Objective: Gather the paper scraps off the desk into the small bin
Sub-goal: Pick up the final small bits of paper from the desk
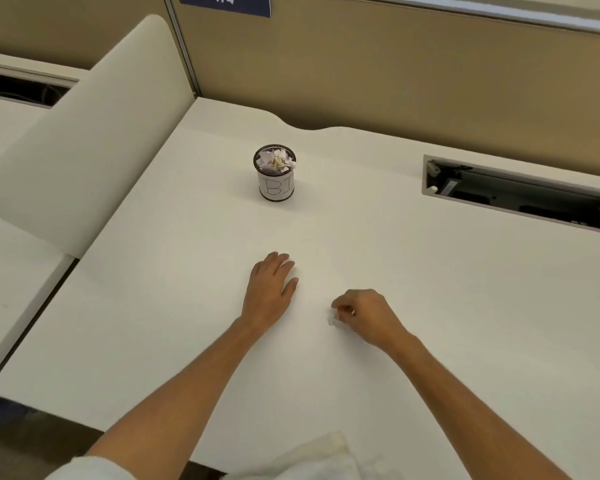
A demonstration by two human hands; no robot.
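A: Small white paper scrap (332, 321) is half hidden under right hand (364, 315) fingertips; shape unclear.
B: Small round bin (276, 183) has a handwritten label, only "BI" readable. Blue wall sign (224, 3) is cut by the top edge.

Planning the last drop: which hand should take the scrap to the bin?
Right. The right hand already pinches the scrap; the left hand lies flat and empty on the desk, though nearer the bin.

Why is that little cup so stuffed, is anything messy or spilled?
Nothing has spilled. The small bin stands upright, but crumpled paper is heaped up to its rim. One small paper scrap is pinched in the right hand, low over the desk. The left hand lies flat.
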